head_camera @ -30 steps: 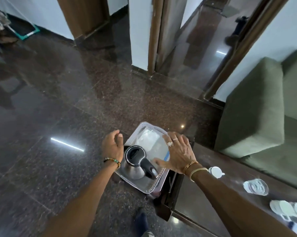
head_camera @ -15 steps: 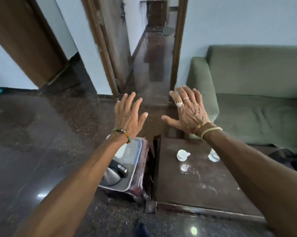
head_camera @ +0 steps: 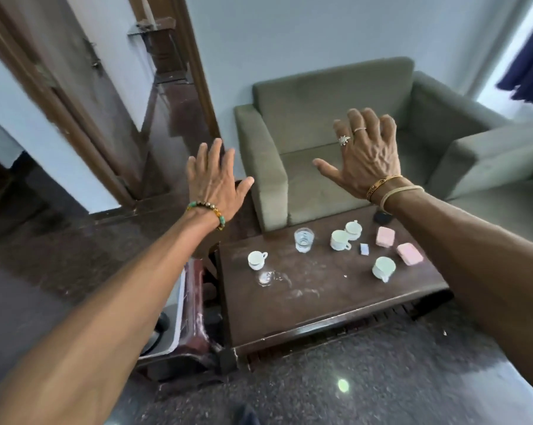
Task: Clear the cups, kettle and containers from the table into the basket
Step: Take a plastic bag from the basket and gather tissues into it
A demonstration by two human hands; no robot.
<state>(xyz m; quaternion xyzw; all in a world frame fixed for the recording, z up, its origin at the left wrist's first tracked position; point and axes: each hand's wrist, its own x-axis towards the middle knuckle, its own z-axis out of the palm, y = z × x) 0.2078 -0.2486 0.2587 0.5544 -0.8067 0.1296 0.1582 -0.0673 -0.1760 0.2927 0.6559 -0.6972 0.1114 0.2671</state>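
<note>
Overhead, in the head view, both arms reached forward above a dark wooden table point(head_camera: 320, 308) that filled the lower middle of the frame. The left hand point(head_camera: 216, 179) hung in the air at centre left, fingers straight and spread, holding nothing. The right hand point(head_camera: 366, 154) hovered at upper right of centre in front of a green sofa point(head_camera: 320, 118), fingers splayed and slightly bent, also empty. On the table, a first cup point(head_camera: 256, 259) stood near the left edge with a wet patch just below it in the frame. A glass point(head_camera: 304, 239) stood further right, then a second cup point(head_camera: 339, 240) touching a third cup point(head_camera: 353, 230) behind it. A fourth cup point(head_camera: 383, 268) lay tilted toward the right end. Two pink containers point(head_camera: 385, 237) sat at the right end, close together but apart, with a small blue item point(head_camera: 364, 249) between them and the second cup. The basket point(head_camera: 176, 338) sat at lower left, just beside the table's left end, mostly hidden by the left forearm; a dark part of the kettle point(head_camera: 162, 321) showed inside it.
</note>
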